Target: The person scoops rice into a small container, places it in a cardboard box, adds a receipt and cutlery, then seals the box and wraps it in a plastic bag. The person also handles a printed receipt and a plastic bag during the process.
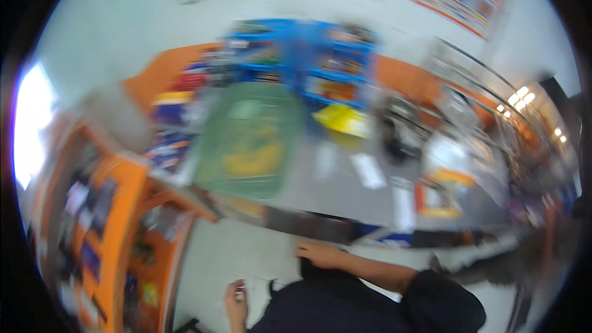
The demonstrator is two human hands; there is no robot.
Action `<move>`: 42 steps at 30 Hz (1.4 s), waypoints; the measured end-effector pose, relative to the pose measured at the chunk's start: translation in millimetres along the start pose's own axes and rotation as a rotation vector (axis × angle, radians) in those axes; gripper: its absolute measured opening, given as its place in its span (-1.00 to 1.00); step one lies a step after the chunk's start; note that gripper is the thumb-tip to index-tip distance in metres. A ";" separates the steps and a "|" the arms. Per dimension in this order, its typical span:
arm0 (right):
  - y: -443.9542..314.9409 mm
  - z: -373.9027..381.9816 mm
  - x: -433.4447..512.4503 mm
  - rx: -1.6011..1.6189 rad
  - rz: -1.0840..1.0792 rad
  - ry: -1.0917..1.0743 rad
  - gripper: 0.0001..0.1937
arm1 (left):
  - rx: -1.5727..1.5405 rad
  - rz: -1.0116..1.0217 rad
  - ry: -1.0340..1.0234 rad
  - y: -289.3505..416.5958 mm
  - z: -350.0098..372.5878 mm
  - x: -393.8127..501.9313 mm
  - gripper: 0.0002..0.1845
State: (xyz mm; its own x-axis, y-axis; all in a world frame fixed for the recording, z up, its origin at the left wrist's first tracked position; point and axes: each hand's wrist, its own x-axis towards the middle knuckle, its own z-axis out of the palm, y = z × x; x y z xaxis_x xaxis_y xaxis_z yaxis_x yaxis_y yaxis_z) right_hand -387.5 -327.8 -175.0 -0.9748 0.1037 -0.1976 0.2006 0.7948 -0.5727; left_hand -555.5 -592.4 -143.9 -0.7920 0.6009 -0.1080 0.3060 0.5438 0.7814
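Note:
My left hand (237,300) hangs low beside my dark clothing (333,307), fingers curled. A small pale spot shows at its fingertips, too blurred to tell whether it is a held object. In front of my body, my right hand (319,254) is bent across the black cloth and seems to rest against it; whether it grips anything is hidden. Beyond both hands stands a grey worktable (319,199). On its left part lies a translucent green tray or mat (212,157) with a yellow patch in it. Strips of white paper (368,171) lie to the right.
Blue stacked bins (335,74) hold small goods at the back, with a yellow packet (342,118) before them. Orange shelving (132,203) with mixed items stands left. Clear plastic bags (446,152) and a metal rack (481,74) are right. A dark-clad person's leg (499,259) shows lower right.

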 end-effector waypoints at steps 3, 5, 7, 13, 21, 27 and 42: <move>-27.3 10.5 39.4 0.081 -0.082 0.042 -0.61 | -0.078 -0.038 0.103 -36.1 -46.0 -6.5 -0.77; -43.8 9.2 61.5 0.028 -0.076 0.026 -0.58 | -0.162 -0.086 0.081 -56.3 -66.9 -9.1 -0.74; -58.4 8.8 96.3 0.018 -0.098 -0.017 -0.60 | -0.212 -0.110 0.128 -73.6 -82.0 -7.7 -0.80; -93.4 14.4 285.0 0.482 0.084 -0.209 -0.57 | -0.296 -0.288 0.196 -116.5 -122.2 51.0 -0.70; -247.1 -36.8 557.1 0.372 -0.579 0.049 -0.70 | -0.226 -0.428 0.469 -131.4 -250.1 170.0 -0.71; -361.0 -91.9 688.6 0.371 -0.675 0.055 -0.72 | -0.224 -0.562 0.627 -137.3 -321.7 212.3 -0.73; -572.7 -242.4 870.3 0.101 -0.754 0.458 -0.51 | 0.147 -0.191 0.738 -224.4 -487.9 291.9 -0.77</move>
State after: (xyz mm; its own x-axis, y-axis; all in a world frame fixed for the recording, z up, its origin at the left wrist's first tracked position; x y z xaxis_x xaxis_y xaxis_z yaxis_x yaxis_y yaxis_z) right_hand -1374.3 -547.8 173.9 -0.7903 -0.1797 0.5858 -0.5237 0.6944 -0.4935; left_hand -1113.1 -825.0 -50.9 -0.9691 -0.0286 0.2451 0.1551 0.7019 0.6952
